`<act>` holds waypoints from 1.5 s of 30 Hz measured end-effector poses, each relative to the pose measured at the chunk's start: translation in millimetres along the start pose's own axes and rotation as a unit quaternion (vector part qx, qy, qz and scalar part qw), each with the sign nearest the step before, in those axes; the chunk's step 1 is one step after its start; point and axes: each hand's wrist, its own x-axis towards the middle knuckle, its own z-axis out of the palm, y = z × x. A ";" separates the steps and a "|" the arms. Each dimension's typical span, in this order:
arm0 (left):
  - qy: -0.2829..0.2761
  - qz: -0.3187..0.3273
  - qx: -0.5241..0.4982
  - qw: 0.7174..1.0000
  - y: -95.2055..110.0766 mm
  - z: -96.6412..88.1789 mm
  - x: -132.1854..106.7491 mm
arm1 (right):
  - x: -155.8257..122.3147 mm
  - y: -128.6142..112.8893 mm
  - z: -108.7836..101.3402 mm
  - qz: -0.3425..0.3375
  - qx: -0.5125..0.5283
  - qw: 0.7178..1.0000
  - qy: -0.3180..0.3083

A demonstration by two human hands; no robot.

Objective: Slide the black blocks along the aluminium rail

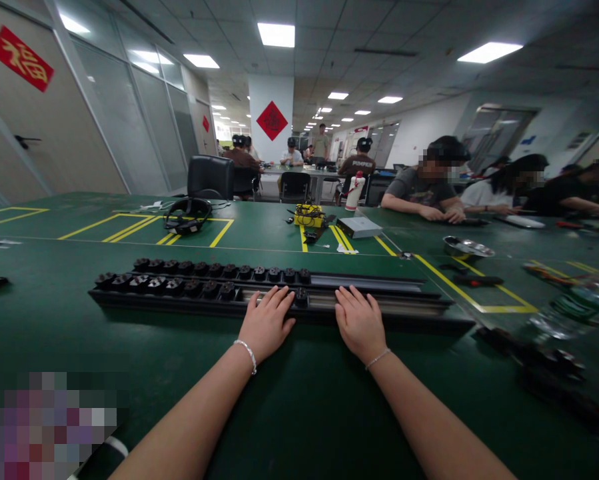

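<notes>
Two long black channel tracks [419, 323] lie side by side across the green table in front of me. Black socket-like blocks [173, 287] sit in a row in the left part of the front track, and another row fills much of the rear track. My left hand [265, 325] rests flat on the front track, fingers stretched out, just right of that row. A single black block [302, 297] sits in the track between my hands. My right hand [361, 321] lies on the same track farther right, fingers extended and holding nothing.
Beyond the tracks are a black headset [188, 215], a yellow box with cables [308, 215] and a grey box [359, 227]. On the right are a metal bowl [468, 249], a plastic bottle [574, 308] and more black blocks [544, 360]. People sit along the table's right side.
</notes>
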 end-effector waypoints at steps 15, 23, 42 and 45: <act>0.020 -0.021 -0.007 1.000 6.1 -2.2 1.3 | -0.4 -6.4 0.5 -0.040 0.004 0.999 -0.008; 0.015 -0.020 -0.007 1.000 6.2 -1.3 1.6 | -0.9 -8.4 -2.0 -0.043 0.001 0.999 -0.013; 0.019 -0.023 -0.006 1.000 8.1 -0.5 1.7 | -5.1 -29.0 -1.6 -0.094 0.019 0.994 -0.050; 0.018 -0.026 -0.006 0.999 9.1 0.2 2.0 | -4.8 -31.1 -0.7 -0.103 0.022 0.993 -0.053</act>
